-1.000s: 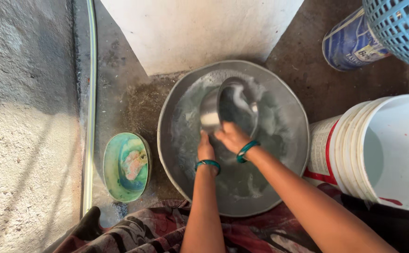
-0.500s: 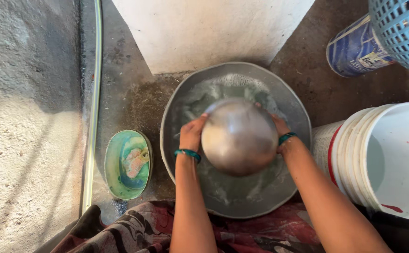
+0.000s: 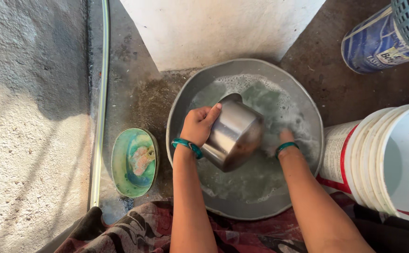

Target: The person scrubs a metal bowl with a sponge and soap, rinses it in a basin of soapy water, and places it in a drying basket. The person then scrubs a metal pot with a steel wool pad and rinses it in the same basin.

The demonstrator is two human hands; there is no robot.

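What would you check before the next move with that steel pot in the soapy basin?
1. Left hand grips the pot by its rim: ok.
2. Right hand position: mostly hidden behind the pot, cannot tell.
3. Pot over the basin, so drips fall inside: ok.
4. Soapy water in the basin: ok.
5. Pot inside clean: cannot tell, it faces away.
6. Soap dish within reach, beside the basin: ok.

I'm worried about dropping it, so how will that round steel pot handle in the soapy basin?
The round steel pot looks rigid and probably light. Wet with suds, it is likely slippery. The left hand grips its rim; its rounded side could roll if released.
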